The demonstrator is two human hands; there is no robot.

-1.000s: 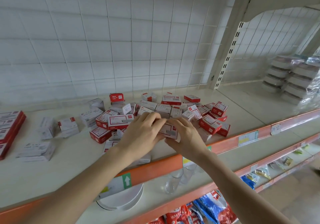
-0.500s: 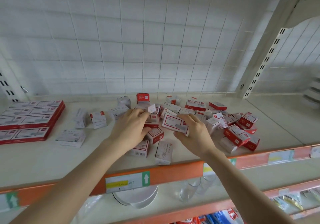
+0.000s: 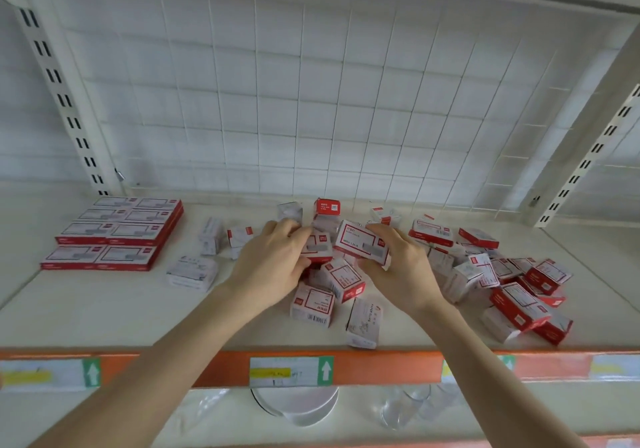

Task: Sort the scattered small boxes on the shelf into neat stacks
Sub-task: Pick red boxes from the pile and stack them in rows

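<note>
On the shelf (image 3: pixel 104 309), right hand (image 3: pixel 401 267) clasps one box (image 3: pixel 362 245); left hand (image 3: pixel 270 264) hides its grip.

Stacked white plates (image 3: pixel 294 409) sit near clear glasses (image 3: pixel 398 411), beneath a green-arrow label (image 3: pixel 291 371).

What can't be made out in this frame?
Head view only.
- Left hand: its own fingers hide whether it grips a box.
- Box held by right hand: print blurred.
- Glasses below: cut off by the orange rail.
</note>
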